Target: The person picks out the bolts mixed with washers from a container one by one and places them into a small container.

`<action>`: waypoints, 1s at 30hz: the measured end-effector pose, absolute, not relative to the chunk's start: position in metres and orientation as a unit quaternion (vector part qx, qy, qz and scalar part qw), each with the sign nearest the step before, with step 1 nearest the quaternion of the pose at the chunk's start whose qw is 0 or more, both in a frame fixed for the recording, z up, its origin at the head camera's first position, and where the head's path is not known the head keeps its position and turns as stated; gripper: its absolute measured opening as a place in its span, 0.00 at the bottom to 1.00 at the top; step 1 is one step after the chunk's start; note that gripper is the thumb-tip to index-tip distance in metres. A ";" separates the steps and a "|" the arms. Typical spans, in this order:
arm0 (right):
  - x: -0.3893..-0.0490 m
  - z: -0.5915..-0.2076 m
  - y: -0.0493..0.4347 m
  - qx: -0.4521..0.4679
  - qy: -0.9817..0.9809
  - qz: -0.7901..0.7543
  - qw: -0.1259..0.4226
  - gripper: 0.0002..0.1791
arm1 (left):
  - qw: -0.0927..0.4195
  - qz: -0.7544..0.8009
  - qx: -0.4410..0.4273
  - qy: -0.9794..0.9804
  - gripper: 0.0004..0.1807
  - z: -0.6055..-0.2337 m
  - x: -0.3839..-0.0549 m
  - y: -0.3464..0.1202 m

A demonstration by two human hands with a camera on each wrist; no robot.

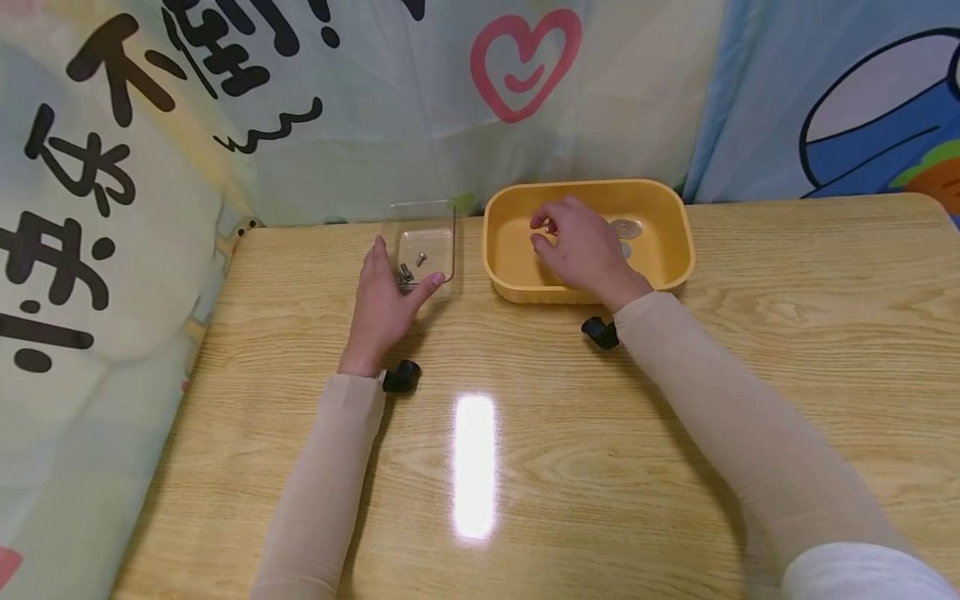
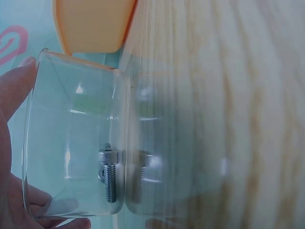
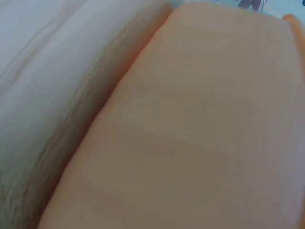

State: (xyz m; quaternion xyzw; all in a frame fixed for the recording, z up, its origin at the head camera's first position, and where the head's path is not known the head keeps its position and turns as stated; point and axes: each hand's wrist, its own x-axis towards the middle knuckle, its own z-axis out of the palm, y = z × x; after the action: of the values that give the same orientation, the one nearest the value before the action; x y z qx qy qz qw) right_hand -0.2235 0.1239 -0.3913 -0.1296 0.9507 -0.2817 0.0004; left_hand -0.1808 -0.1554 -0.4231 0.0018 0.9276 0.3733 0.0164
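Observation:
My left hand (image 1: 384, 302) grips a clear plastic box (image 1: 453, 242) by its near end, thumb at one side and fingers along the other. Inside lie several metal screws (image 1: 406, 272); in the left wrist view one socket-head screw (image 2: 109, 174) shows its threaded shank. My right hand (image 1: 585, 248) hangs over a yellow tray (image 1: 517, 287), fingers bent and thumb apart from the forefinger. A small shiny bit (image 1: 551, 226) shows in that gap. Flat round metallic discs (image 1: 627, 228) lie in the tray beside the hand. The tray's yellow wall (image 3: 190, 119) fills the right wrist view, hiding the fingers.
Box and tray stand side by side on a wooden table (image 1: 570, 467), at its back edge. A printed cloth (image 1: 420, 108) hangs behind and along the left side. Black wrist cameras (image 1: 402, 377) sit at both cuffs.

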 end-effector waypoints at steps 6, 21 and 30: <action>-0.226 -0.390 0.130 -0.135 0.951 -0.279 0.006 0.12 | 0.017 0.376 0.001 0.927 0.61 -0.423 -0.179 -0.157; -0.232 -0.389 0.148 -0.096 0.965 -0.239 0.056 0.16 | 0.014 0.374 0.005 0.927 0.61 -0.424 -0.181 -0.156; -0.236 -0.393 0.157 -0.098 0.964 -0.235 0.074 0.21 | 0.017 0.374 0.003 0.927 0.61 -0.425 -0.182 -0.155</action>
State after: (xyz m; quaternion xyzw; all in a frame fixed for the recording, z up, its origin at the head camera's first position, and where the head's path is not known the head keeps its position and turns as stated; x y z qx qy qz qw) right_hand -0.2360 0.1566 -0.3931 -0.0981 0.9642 -0.2350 0.0737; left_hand -0.1821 -0.1555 -0.4249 0.0029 0.9274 0.3736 0.0173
